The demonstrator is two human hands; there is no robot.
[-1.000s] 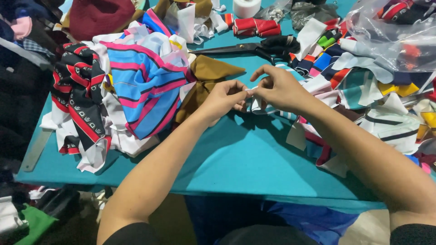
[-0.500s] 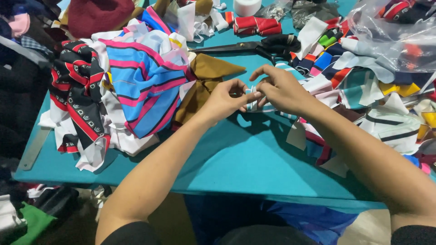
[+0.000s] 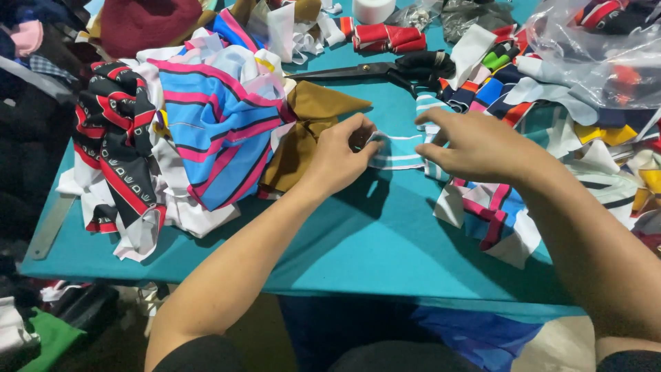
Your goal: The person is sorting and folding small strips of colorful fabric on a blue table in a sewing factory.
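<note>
hands [image 3: 406, 148] spread apart, striped strip [image 3: 398, 151] stretched

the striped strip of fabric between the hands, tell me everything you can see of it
The striped strip is a narrow band of what looks like ribbed knit, pale blue-white with thin dark lines along its length. It lies flat and stretched sideways on the teal table. The left hand pinches its left end, the right hand covers its right end, so its full length is hidden. A brown cloth lies just left of it.
</note>
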